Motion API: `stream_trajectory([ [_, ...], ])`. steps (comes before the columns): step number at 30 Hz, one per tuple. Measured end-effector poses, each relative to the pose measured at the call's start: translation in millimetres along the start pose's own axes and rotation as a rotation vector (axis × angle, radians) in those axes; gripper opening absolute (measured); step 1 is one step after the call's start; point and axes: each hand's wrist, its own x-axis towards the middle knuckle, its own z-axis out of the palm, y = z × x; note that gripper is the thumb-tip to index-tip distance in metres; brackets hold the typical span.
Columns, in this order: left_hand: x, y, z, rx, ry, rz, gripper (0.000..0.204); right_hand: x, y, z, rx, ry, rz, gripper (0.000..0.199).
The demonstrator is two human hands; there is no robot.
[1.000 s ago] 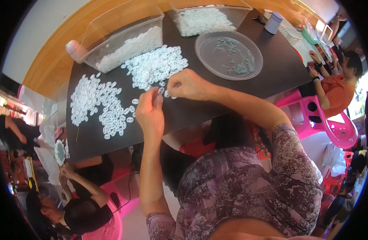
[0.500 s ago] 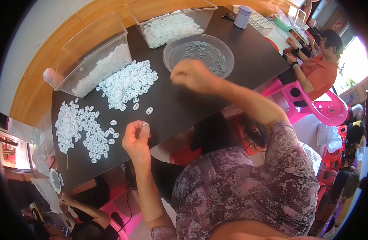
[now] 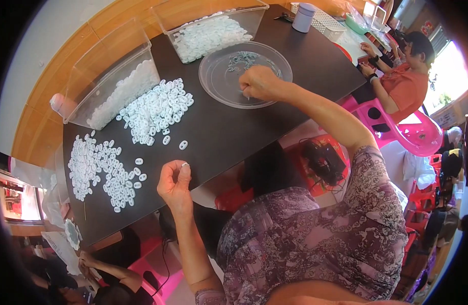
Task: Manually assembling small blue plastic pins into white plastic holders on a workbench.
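My left hand point(image 3: 175, 184) is closed near the table's front edge. Its thumb and forefinger pinch a small white plastic piece point(image 3: 184, 164), mostly hidden by the fingers. My right hand point(image 3: 260, 84) is over the round clear tray point(image 3: 213, 87), fingers drawn together and pointing down; what they hold, if anything, is too small to make out. Small grey-green pieces point(image 3: 242, 59) are scattered in that tray. Left of the tray lies a pile of white oval pieces point(image 3: 157, 109) with two dark marks each. A second pile of white ovals point(image 3: 86, 165) spreads farther left.
Two clear plastic bins, one at the left point(image 3: 135, 48) and one at the back point(image 3: 259, 23), hold white pieces. A lilac canister point(image 3: 304, 18) and a white basket point(image 3: 325, 25) stand at the far right. A person in orange point(image 3: 409, 86) sits beyond a pink chair point(image 3: 422, 137).
My right hand has moved right and slightly down, from the tray's near left edge to over the tray. My left hand keeps its pinch almost in place. The view has shifted slightly.
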Motion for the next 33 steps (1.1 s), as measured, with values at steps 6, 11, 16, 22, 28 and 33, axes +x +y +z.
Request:
stream_trajectory([
  [6,-2.0,-2.1,-0.4,0.010,0.031,0.033,0.010,6.5,4.7,4.0,0.020,0.112,-0.053,0.006],
  [11,-1.9,-6.7,-0.4,-0.007,0.052,0.055,0.013,-2.1,8.6,-2.0,0.134,0.081,-0.075,0.004],
  [16,-2.5,-9.1,0.2,0.005,0.054,0.085,0.013,-5.0,6.3,0.3,0.160,0.070,-0.070,0.004],
  [22,-3.4,-9.2,0.3,0.028,0.064,0.092,0.012,-1.2,1.5,7.8,0.094,0.048,-0.091,0.007],
  [28,-3.7,-6.5,-0.4,0.010,0.056,0.071,0.011,8.4,-4.8,8.7,0.074,0.036,-0.065,0.012],
  [33,-4.6,-5.5,-1.4,-0.019,0.064,0.046,0.012,22.2,-9.1,11.9,-0.006,-0.049,-0.018,0.014],
])
